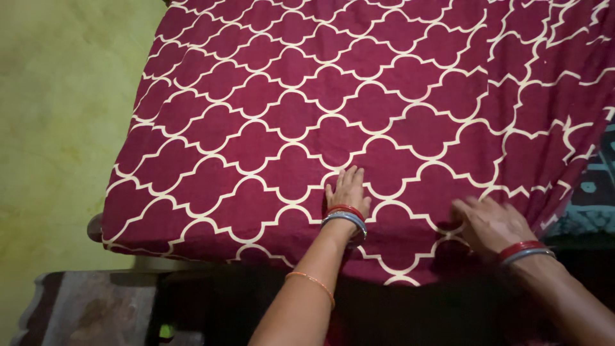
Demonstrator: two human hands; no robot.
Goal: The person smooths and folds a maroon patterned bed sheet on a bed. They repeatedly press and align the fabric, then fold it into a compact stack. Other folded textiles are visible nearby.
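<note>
Both hands flat and open on the maroon patterned bedsheet (307, 109), left hand (348, 189) beside right hand (490, 224), gripping nothing.

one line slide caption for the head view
Both hands, left and right, press flat on a maroon patterned bedsheet.

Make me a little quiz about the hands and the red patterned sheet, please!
1. True or false: both hands lie flat on the maroon sheet.
2. Which hand is nearer the sheet's right edge?
3. What is worn on both wrists: A) watches B) bangles C) gloves?

Key
1. True: the left hand and the right hand press palm-down on it.
2. The right hand.
3. B, red and silver bangles.
</note>
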